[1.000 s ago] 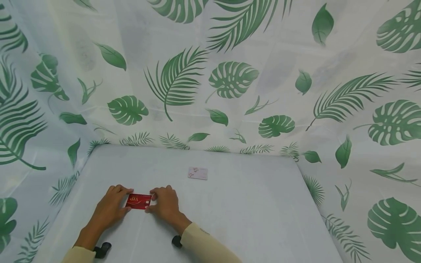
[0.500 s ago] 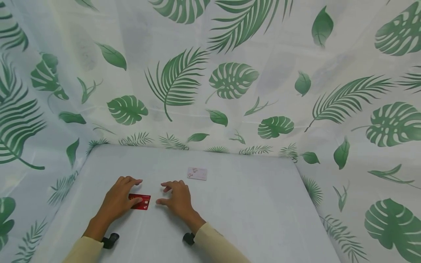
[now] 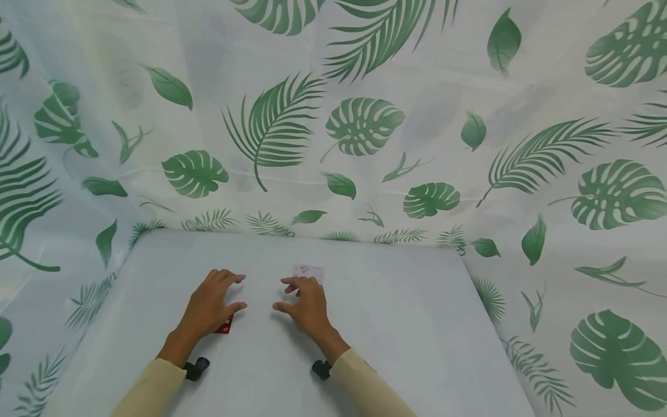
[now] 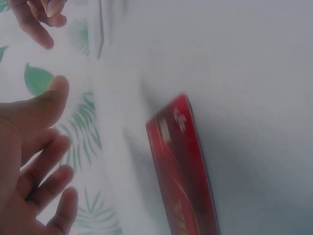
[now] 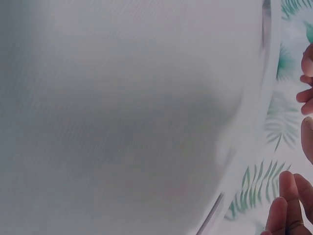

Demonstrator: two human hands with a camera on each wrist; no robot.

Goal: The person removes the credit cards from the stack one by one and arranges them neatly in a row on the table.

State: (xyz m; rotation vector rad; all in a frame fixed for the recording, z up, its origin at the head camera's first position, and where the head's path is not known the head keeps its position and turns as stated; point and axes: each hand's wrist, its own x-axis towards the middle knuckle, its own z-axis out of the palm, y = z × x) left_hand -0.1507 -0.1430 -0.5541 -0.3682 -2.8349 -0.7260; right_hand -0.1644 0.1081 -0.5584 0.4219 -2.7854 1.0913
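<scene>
Hands (image 3: 208, 301) (image 3: 311, 304) hang empty, fingers (image 3: 233, 280) parted, red card (image 3: 224, 326) lying just below the left, pale card (image 3: 310, 270) beyond right.

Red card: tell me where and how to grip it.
I'd probably pinch the red card by its two long edges, coming from above with the left hand: it is thin and lies flat on the white tabletop, leaving no raised part to grab, and that hand is nearer.
</scene>
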